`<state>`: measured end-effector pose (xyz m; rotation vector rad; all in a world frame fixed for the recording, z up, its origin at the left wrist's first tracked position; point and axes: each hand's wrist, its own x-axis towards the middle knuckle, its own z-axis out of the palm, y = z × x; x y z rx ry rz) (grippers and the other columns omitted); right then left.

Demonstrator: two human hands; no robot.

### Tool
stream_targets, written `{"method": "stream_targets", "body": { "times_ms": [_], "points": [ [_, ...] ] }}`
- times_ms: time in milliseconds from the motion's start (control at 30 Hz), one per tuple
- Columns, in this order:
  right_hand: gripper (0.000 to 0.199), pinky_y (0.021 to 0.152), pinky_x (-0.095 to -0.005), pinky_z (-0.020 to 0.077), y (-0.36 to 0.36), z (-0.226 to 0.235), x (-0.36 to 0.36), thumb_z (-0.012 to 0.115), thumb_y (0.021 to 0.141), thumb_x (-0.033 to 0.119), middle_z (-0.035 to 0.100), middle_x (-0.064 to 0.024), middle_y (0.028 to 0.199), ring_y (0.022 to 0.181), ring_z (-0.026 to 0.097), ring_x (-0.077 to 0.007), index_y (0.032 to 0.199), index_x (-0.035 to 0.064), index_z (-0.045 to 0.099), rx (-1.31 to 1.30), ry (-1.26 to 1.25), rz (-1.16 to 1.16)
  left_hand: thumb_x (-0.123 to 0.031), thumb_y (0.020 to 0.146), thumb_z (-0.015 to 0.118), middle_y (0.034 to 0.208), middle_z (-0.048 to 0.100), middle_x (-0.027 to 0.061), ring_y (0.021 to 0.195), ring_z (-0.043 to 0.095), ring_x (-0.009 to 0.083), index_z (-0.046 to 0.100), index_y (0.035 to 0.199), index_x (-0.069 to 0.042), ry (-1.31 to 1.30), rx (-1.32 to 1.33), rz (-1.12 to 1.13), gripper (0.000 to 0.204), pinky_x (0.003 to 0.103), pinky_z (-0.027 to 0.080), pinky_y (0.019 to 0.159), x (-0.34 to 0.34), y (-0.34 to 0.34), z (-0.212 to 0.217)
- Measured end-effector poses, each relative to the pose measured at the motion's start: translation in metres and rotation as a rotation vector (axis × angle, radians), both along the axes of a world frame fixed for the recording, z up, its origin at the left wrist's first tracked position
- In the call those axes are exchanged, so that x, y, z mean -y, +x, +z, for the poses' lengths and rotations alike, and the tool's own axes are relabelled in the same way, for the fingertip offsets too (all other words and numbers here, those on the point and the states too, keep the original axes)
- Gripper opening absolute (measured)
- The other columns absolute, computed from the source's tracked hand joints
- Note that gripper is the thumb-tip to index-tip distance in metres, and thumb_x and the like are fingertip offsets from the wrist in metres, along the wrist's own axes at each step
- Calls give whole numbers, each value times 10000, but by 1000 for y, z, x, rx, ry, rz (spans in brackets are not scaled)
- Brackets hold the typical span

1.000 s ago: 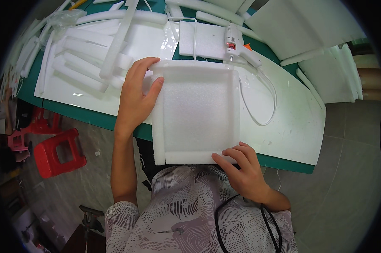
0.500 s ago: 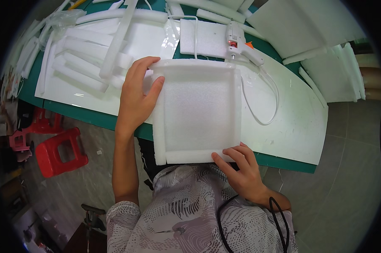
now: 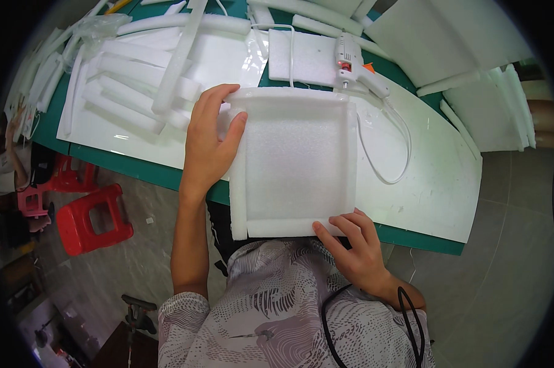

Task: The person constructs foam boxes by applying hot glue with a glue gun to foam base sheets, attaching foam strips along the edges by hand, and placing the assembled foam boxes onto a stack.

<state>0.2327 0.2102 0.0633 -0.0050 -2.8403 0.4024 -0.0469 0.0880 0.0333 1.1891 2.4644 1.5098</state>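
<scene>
A square white foam tray (image 3: 283, 229) with low foam strips for walls lies in front of me, its near edge reaching past the table edge. My left hand (image 3: 211, 144) is closed on its far left corner, the thumb against the left wall and the fingers on the outer side. At the near right corner my right hand (image 3: 358, 251) is closed on the near wall, with fingertips on top of the strip. Beyond the tray, a white hot glue gun (image 3: 349, 64) with an orange trigger rests beside a flat foam block (image 3: 304, 55).
Several loose foam strips (image 3: 126, 92) are piled on the white board (image 3: 415, 205) at the left. Large foam sheets (image 3: 446, 40) stand at the far right. The glue gun's white cable (image 3: 406, 150) loops right of the tray. A red stool (image 3: 93, 221) is on the floor at the left.
The whole view has shifted slightly, so the scene sits a little further right. Both hands keep their places on the foam tray. Another person's arm shows more at the far left.
</scene>
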Motion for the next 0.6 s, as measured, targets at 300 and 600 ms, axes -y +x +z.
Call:
{"method": "stream_targets", "body": {
  "times_ms": [300,600],
  "points": [
    [325,964,-449,462,9,-37,-4,727,799,155,642,27,1071,931,592,-127,1117,218,757,-308,221,3,-62,884,615,1277,576,101,1123,550,227,572,1283,-52,22,71,11,401,340,508,880,-3,3,1],
    [322,920,-387,472,10,-39,-2,722,791,155,652,27,1098,943,584,-128,1103,221,764,-333,234,8,-72,884,621,1279,577,103,1121,553,230,575,1281,-49,4,58,21,401,351,503,893,-1,2,2]
  ]
}}
